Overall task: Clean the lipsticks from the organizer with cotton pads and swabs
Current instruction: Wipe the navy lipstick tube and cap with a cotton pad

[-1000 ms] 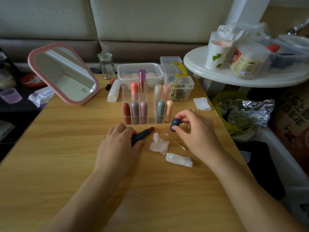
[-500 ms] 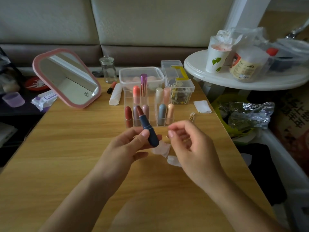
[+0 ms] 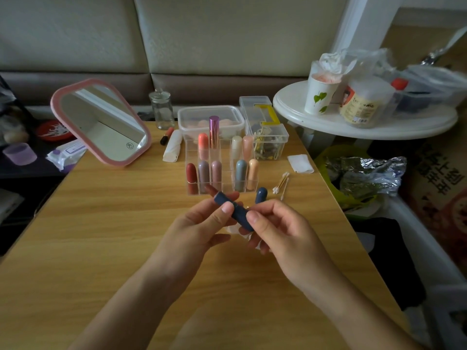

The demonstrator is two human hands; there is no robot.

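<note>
An uncapped navy lipstick (image 3: 233, 210) with a brown-red tip is held above the table by both hands. My left hand (image 3: 199, 228) grips its upper barrel between thumb and fingers. My right hand (image 3: 275, 228) pinches its base. Its navy cap (image 3: 261, 195) stands upright on the table just behind my right fingers. The clear organizer (image 3: 222, 170) behind holds several capped lipsticks. Cotton swabs (image 3: 281, 184) lie to its right. Used cotton pads are mostly hidden under my hands.
A pink mirror (image 3: 101, 122) leans at the back left. A glass bottle (image 3: 161, 109), a clear lidded tub (image 3: 211, 120) and a small clear box (image 3: 267, 140) stand behind the organizer. A folded white pad (image 3: 300, 163) lies near the table's right edge (image 3: 336, 198). A round white side table (image 3: 364, 122) is at the right.
My left hand lifted the lipstick off the table. My right hand set the cap down upright and then took hold of the lipstick's base.
</note>
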